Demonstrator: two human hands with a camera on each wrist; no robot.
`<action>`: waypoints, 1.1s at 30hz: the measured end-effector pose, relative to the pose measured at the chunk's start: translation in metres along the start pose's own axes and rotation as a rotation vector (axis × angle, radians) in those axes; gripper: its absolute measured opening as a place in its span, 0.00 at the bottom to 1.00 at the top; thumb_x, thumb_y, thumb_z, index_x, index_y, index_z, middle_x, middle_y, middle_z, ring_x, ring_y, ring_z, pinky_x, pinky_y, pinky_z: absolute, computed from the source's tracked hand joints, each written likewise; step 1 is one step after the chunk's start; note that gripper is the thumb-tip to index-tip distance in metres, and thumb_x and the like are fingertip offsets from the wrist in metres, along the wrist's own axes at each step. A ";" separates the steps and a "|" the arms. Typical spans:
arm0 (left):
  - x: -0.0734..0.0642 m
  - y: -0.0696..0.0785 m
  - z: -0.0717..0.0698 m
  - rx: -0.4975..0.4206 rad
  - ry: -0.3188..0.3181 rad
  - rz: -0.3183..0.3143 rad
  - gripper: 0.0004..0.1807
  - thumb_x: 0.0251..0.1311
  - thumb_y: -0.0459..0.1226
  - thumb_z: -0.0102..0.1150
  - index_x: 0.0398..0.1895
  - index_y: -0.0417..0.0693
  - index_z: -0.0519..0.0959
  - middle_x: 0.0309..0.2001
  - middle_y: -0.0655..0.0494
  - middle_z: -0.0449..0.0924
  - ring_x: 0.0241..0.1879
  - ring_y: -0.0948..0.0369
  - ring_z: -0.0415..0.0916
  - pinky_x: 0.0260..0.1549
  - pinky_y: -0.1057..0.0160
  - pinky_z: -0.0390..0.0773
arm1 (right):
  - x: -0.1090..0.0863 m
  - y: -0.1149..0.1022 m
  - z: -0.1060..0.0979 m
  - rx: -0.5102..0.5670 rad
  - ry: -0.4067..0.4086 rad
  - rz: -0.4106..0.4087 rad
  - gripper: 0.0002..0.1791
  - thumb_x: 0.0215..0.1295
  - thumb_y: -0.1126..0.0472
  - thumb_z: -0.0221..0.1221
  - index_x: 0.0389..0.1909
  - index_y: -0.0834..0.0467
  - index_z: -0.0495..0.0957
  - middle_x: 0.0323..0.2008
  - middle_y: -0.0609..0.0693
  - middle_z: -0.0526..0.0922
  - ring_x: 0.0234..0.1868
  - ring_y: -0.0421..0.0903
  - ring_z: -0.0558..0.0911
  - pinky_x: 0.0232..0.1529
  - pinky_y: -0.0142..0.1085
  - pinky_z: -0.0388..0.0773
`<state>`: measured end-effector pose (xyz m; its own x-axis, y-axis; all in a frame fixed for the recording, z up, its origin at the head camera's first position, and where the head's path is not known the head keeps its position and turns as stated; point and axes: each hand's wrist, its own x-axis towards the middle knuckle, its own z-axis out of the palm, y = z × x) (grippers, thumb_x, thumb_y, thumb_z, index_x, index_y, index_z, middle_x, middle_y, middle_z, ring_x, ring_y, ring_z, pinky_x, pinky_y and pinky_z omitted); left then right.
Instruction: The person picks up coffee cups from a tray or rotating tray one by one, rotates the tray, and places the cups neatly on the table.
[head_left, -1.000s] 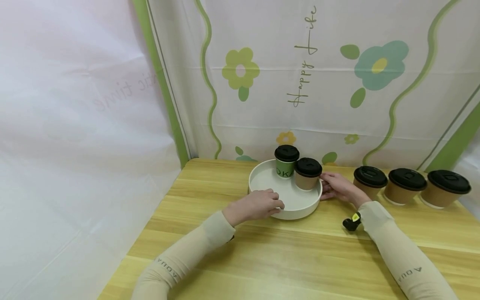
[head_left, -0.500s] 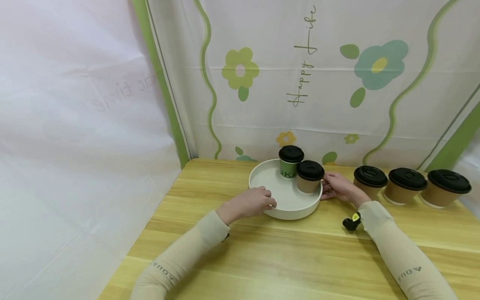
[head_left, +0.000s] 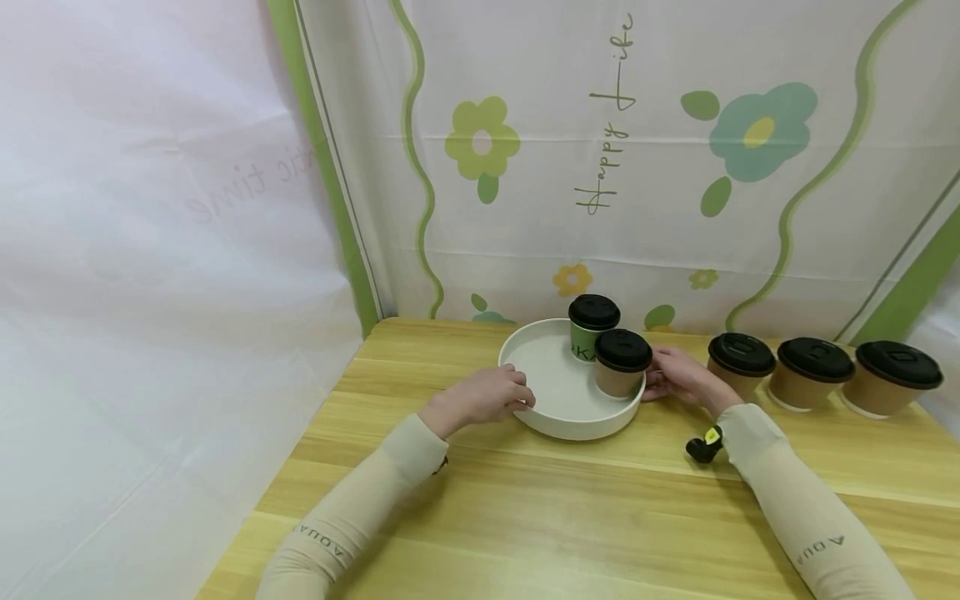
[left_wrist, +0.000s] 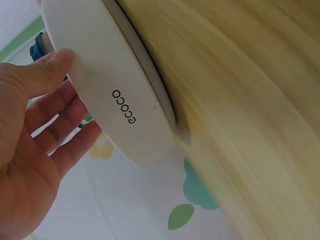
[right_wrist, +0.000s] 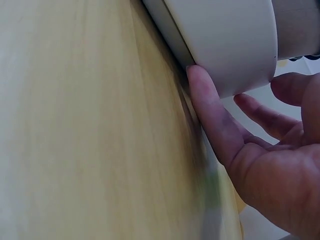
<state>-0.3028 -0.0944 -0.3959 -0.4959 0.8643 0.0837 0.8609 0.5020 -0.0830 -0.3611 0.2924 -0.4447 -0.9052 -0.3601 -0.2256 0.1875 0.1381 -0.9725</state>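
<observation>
A round white turntable [head_left: 542, 392] with a raised rim stands on the wooden table, a narrower base under it. My left hand [head_left: 483, 395] pinches its front left rim; in the left wrist view the thumb [left_wrist: 61, 59] lies on the outer wall, fingers over the edge. My right hand [head_left: 678, 377] is at its right side, fingertips [right_wrist: 200, 80] touching the wall and the thumb [right_wrist: 290, 89] near the rim. On the turntable stand a green paper cup [head_left: 582, 342] and a brown paper cup [head_left: 618, 382], both with black lids, the brown one partly covering the green.
To the right, three brown cups with black lids stand in a row: one [head_left: 738, 375] close behind my right wrist, then another [head_left: 802, 383] and a last one [head_left: 881, 390]. A patterned curtain [head_left: 525, 217] hangs behind the table's [head_left: 570, 517] back edge.
The turntable has turned: both cups swing rightward and towards me. My left hand has moved left along with the rim. My right hand has stayed in place.
</observation>
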 end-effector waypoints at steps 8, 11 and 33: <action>0.007 0.021 -0.006 0.033 -0.023 -0.022 0.13 0.69 0.49 0.56 0.52 0.61 0.81 0.47 0.64 0.81 0.47 0.64 0.75 0.49 0.68 0.76 | 0.000 0.001 0.001 0.000 0.016 0.014 0.18 0.77 0.44 0.43 0.52 0.51 0.72 0.36 0.47 0.83 0.39 0.42 0.85 0.43 0.46 0.85; 0.013 0.031 -0.006 0.051 -0.025 0.006 0.13 0.70 0.47 0.54 0.53 0.61 0.81 0.47 0.65 0.80 0.47 0.64 0.75 0.49 0.69 0.75 | 0.000 0.001 0.000 -0.002 0.014 0.006 0.19 0.76 0.43 0.44 0.52 0.52 0.71 0.36 0.47 0.82 0.38 0.42 0.85 0.43 0.46 0.85; 0.012 0.018 0.001 0.014 -0.017 -0.006 0.09 0.70 0.43 0.55 0.46 0.60 0.84 0.40 0.64 0.81 0.42 0.64 0.74 0.45 0.70 0.74 | 0.001 0.001 0.000 0.001 -0.006 -0.004 0.20 0.79 0.48 0.43 0.62 0.53 0.68 0.34 0.45 0.85 0.37 0.42 0.85 0.41 0.45 0.86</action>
<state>-0.2931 -0.0754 -0.3978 -0.5031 0.8616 0.0677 0.8562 0.5075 -0.0969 -0.3618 0.2917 -0.4463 -0.9037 -0.3663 -0.2218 0.1840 0.1355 -0.9735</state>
